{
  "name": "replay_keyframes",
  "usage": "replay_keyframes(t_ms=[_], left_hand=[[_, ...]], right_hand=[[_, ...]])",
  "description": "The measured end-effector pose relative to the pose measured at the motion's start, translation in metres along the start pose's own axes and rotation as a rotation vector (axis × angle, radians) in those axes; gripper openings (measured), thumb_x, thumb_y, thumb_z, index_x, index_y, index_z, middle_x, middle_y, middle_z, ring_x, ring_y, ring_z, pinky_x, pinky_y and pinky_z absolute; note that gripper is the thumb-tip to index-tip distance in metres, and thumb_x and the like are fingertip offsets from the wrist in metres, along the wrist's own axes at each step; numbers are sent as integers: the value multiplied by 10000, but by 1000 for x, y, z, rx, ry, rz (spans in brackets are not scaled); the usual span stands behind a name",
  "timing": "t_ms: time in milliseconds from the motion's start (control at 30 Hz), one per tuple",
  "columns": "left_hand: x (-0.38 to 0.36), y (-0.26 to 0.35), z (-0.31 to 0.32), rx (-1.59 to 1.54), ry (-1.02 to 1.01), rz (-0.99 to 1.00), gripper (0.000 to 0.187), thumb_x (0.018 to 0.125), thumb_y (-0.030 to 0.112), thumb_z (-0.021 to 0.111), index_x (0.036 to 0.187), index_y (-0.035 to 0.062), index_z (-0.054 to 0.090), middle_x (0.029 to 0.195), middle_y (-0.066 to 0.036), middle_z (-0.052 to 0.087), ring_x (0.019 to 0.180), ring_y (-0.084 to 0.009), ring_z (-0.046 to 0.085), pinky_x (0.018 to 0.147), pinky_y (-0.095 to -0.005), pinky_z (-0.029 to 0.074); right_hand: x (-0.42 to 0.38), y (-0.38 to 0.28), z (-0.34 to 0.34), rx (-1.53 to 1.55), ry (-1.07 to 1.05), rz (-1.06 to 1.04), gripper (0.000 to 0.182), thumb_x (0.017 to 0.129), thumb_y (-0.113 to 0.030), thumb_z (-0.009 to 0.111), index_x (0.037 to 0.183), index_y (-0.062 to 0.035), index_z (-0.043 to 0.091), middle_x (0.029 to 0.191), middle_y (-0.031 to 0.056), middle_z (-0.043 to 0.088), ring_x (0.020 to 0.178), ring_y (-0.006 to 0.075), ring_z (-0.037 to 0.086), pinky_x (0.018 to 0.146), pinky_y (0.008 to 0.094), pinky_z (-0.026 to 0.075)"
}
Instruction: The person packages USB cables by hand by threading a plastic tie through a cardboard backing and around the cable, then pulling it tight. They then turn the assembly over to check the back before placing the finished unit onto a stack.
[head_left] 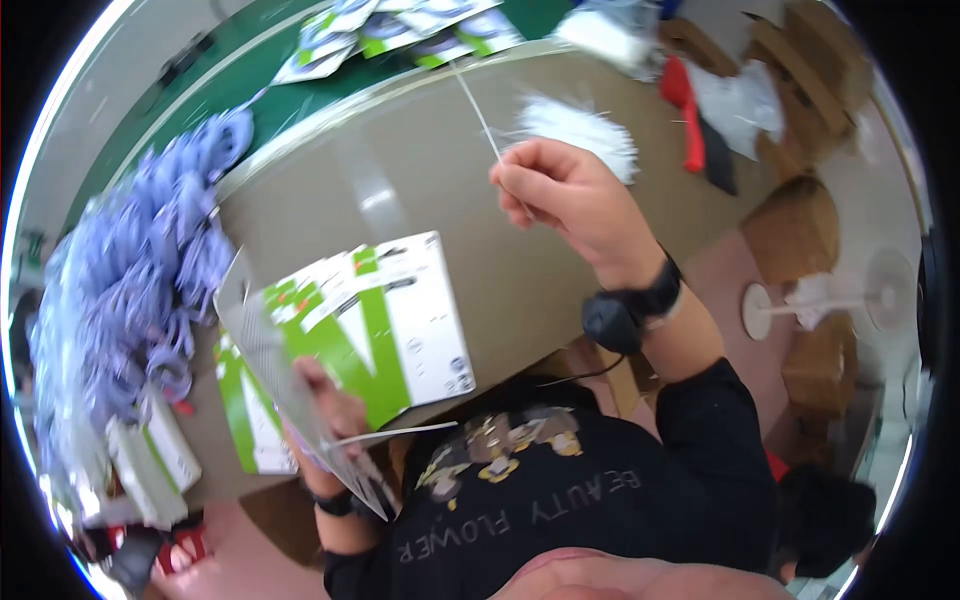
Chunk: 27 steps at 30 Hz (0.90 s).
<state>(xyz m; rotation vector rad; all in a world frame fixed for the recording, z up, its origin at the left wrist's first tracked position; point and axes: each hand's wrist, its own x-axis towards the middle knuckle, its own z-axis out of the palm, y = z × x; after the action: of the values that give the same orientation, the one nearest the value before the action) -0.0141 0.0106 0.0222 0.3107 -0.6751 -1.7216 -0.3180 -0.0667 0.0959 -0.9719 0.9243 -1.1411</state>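
In my right hand (565,190), a thin white cable tie (472,105) is pinched between thumb and fingers, its long end pointing up and away. A pile of white cable ties (580,135) lies on the table just behind that hand. My left hand (335,405) grips a packaging card (265,345), tilted nearly edge-on and blurred. Another white strip (400,433) sticks out from this card toward my body. Beside the left hand, a stack of green and white packaging cards (430,315) lies fanned on the table.
Bundles of purple cable (150,230) heap along the table's left side. Cards with purple coils (400,30) lie on a green surface beyond the table (540,290). At the right are a red and black object (695,125), plastic bags (745,100) and cardboard boxes (795,230).
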Motion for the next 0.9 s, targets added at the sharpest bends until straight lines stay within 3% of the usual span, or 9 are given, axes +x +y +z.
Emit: replay_keyframes(t_ms=[67, 100, 133, 167, 300, 567, 900], left_hand=[[0, 2, -5, -220, -98, -59, 493, 957, 398, 502, 1172, -34, 401, 666, -96, 615, 356, -186, 537, 296, -228, 342], [4, 2, -8, -252, -171, -56, 538, 947, 415, 514, 1194, -50, 406, 678, -95, 620, 361, -172, 540, 301, -227, 335], [5, 3, -9, -287, -251, -58, 583, 937, 433, 526, 1217, -66, 411, 690, -93, 625, 365, -157, 543, 307, -227, 329], [0, 8, -8, -240, -219, -33, 583, 937, 433, 526, 1217, -66, 411, 690, -93, 625, 365, -157, 543, 307, -227, 329], [-6, 11, -5, -345, -91, -79, 674, 922, 478, 534, 1259, -94, 418, 711, -91, 633, 387, -130, 551, 327, -237, 323], [-3, 6, -5, -299, -156, -84, 642, 955, 438, 494, 1279, -110, 414, 726, -102, 624, 401, -120, 553, 347, -238, 334], [-2, 2, -5, -301, -218, -78, 617, 977, 407, 453, 1287, -123, 399, 743, -133, 630, 373, -126, 526, 340, -229, 327]], right_hand=[[-13, 8, 31, -317, -52, -70, 99, 899, -105, 641, 931, -12, 633, 799, 12, 640, 677, 89, 587, 620, 225, 472], [-19, 17, 41, -270, -113, -64, 99, 899, -105, 641, 931, -12, 633, 799, 12, 640, 677, 89, 587, 620, 225, 472], [-26, 25, 49, -510, -170, -253, 95, 883, -82, 645, 936, -4, 629, 782, 36, 638, 662, 120, 595, 607, 246, 474], [-29, 32, 58, -746, -209, -457, 99, 867, -58, 649, 940, 4, 625, 766, 60, 636, 648, 151, 602, 593, 268, 477], [-37, 54, 79, -898, -289, -682, 94, 829, -26, 662, 913, -10, 623, 744, 103, 617, 634, 226, 605, 571, 315, 479], [-34, 65, 84, -978, -270, -692, 67, 823, -48, 647, 849, -27, 590, 686, 96, 570, 612, 258, 597, 547, 351, 483], [-34, 69, 86, -951, -233, -589, 48, 822, -20, 662, 853, -20, 624, 722, 113, 617, 635, 279, 604, 568, 353, 477]])
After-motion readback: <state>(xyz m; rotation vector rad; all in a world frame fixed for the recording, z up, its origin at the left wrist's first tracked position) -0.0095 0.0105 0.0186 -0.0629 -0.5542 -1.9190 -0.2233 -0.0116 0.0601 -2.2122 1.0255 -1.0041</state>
